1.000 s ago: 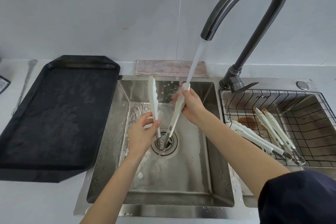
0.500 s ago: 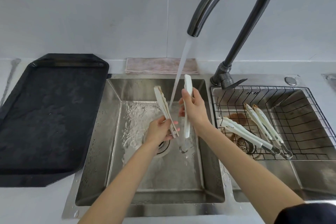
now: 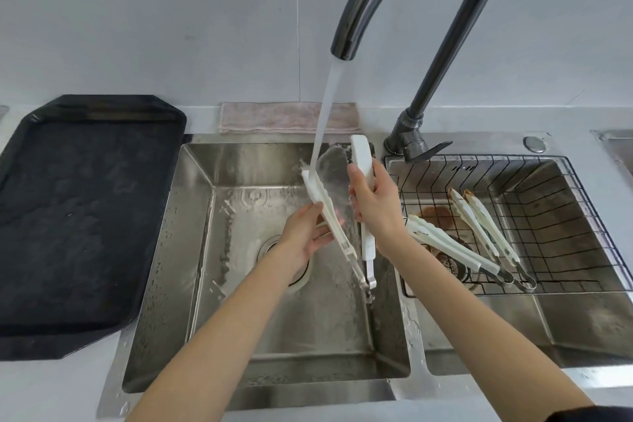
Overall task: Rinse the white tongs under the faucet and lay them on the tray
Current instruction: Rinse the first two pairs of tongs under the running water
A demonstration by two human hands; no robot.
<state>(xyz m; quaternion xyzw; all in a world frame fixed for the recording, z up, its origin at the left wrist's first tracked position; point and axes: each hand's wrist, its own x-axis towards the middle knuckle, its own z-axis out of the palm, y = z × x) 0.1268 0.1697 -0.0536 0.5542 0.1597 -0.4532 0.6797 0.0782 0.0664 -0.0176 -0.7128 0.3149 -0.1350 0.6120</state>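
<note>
White tongs (image 3: 325,212): mid-rinse under faucet (image 3: 404,3), spread open. Left hand (image 3: 305,236) and right hand (image 3: 375,212) each grip one arm. Tray (image 3: 85,216): bare; laying down remains.

We count three white tongs (image 3: 363,195), two hands (image 3: 305,236), one tray (image 3: 78,216), one faucet (image 3: 411,27), one cloth (image 3: 274,117) and one wire basket (image 3: 565,216).
</note>
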